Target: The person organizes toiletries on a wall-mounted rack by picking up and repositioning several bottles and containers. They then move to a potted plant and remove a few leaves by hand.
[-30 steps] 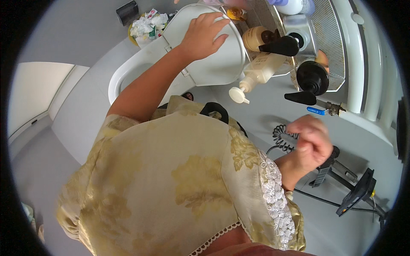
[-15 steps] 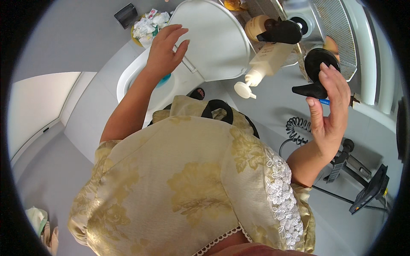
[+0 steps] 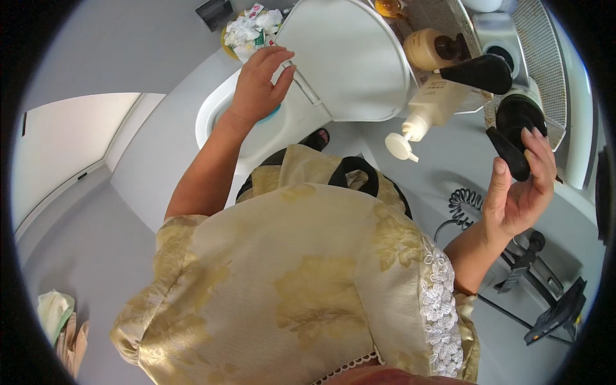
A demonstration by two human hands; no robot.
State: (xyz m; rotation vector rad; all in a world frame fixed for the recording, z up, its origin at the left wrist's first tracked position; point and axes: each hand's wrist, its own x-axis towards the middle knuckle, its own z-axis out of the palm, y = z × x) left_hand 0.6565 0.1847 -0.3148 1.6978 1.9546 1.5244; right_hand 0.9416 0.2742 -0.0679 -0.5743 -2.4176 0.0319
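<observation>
My right hand (image 3: 525,192) is at a bottle with a black pump top (image 3: 510,154), standing in a wire mesh basket at the right. Its thumb and fingers are on either side of the pump head; most of the bottle's body is hidden. To the left of it, a cream bottle (image 3: 443,99) leans out with its white pump (image 3: 401,146) facing me. My left hand (image 3: 260,90) hovers over the open toilet (image 3: 215,112), fingers apart and holding nothing.
Another black pump (image 3: 484,72), a round tan pump bottle (image 3: 427,50) and an amber bottle (image 3: 388,8) share the mesh basket (image 3: 545,70). A yellow-rimmed bin (image 3: 228,42) of crumpled paper stands beyond the toilet. A coiled black cord (image 3: 465,204) and dark bracket (image 3: 558,308) are at the right.
The black pump head by my right hand has turned, its spout swinging from pointing left to slanting away from me. The whole view has shifted, so things sit farther right. My left hand stays empty.
</observation>
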